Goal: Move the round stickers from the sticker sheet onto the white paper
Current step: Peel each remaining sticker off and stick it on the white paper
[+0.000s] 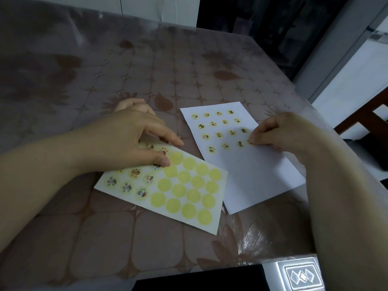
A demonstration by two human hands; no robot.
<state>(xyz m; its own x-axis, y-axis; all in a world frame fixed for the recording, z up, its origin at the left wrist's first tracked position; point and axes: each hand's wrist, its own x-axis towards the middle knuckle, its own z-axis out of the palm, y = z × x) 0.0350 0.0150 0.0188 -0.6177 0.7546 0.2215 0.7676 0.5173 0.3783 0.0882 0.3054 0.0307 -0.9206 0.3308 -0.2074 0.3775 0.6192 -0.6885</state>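
The right hand (pixel 279 131) pinches a round sticker (pixel 249 141) at the white paper's (pixel 252 181) right edge. The left hand (pixel 130 139) presses flat-fingered on the sticker sheet (pixel 184 176), left of the paper and nearer the remaining stickers (pixel 134 173).

sticker sheet (pixel 184 177): flat, partly peeled | white paper (pixel 256 181): beside it, bearing round stickers (pixel 219 134)

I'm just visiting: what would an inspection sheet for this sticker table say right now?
Surface: table under a glossy patterned cover.
Job's things: sticker sheet, mostly blank yellow circles, with unpeeled stickers at its left end; white paper carrying placed stickers in rows.
Clutter: nothing seen.
Grippers: left hand presses the sheet; right hand pinches one sticker at the paper.
Cables: nothing seen.
Surroundings: wooden furniture at right; dark object at the near edge.
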